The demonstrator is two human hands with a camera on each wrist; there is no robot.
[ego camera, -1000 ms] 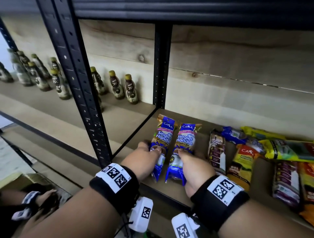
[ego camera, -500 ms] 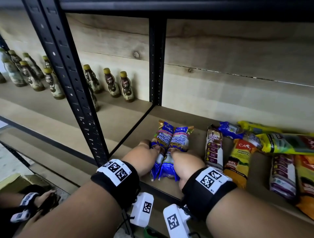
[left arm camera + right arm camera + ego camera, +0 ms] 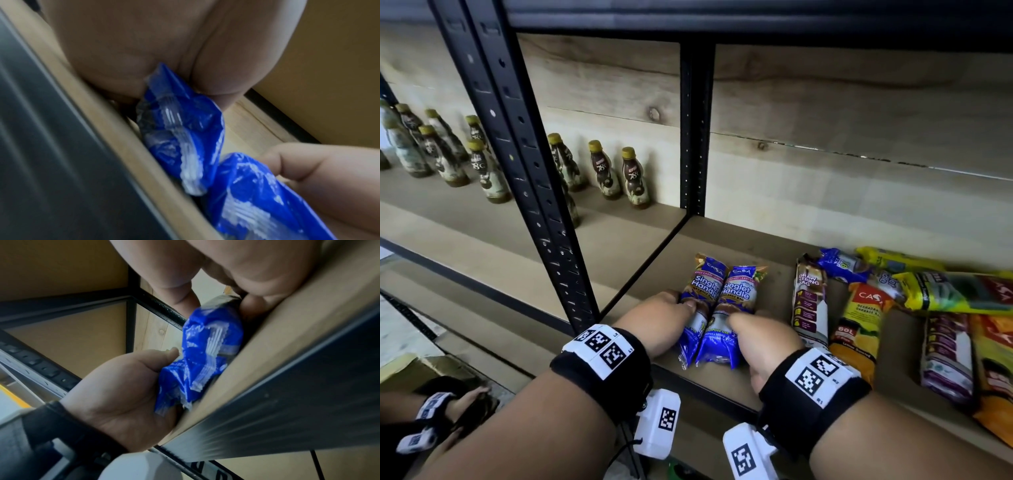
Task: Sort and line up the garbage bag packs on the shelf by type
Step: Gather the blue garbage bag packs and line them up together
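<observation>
Head view — both hands, left (image 3: 661, 320) and right (image 3: 763, 339), grip two blue packs (image 3: 717, 308) side by side.

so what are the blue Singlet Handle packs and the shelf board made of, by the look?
Blue Singlet Handle packs: thin glossy plastic film; it crinkles, shows glare and has a clear crimped end seal.
Shelf board: matte pale wood-grain panel, probably laminated board rather than solid wood; cannot tell for sure.
</observation>
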